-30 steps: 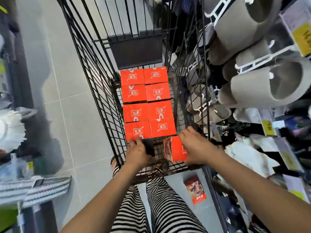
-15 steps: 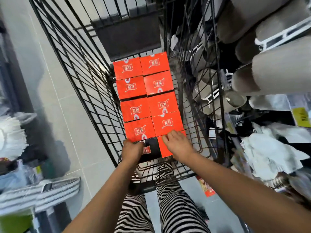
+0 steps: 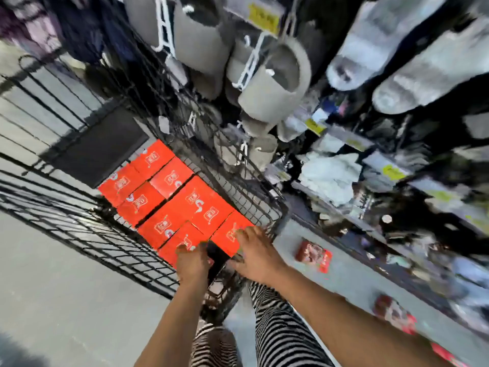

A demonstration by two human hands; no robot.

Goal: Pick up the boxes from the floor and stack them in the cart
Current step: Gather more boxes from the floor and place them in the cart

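Several orange boxes (image 3: 190, 200) lie flat in two rows on the bottom of the black wire cart (image 3: 66, 221). My right hand (image 3: 258, 252) rests with spread fingers on the top of the nearest orange box (image 3: 227, 233), at the cart's near right corner. My left hand (image 3: 193, 263) is beside it, curled on a dark-sided box (image 3: 217, 256) that is wedged between the two nearest orange ones. Three more red boxes lie on the floor to the right: one (image 3: 313, 255) close to the cart, another (image 3: 394, 313) nearer me, and a third (image 3: 444, 353) at the lower edge. The view is blurred.
Shop shelves (image 3: 370, 181) with hanging grey slippers (image 3: 272, 83) and packaged goods run along the right, close to the cart's side. Grey tiled floor (image 3: 53, 300) spreads to the left. My striped trouser legs (image 3: 277, 327) stand just behind the cart.
The box my right hand carried upright now lies flat in the near right corner. The view has swung and tilted right, showing more boxes on the floor.
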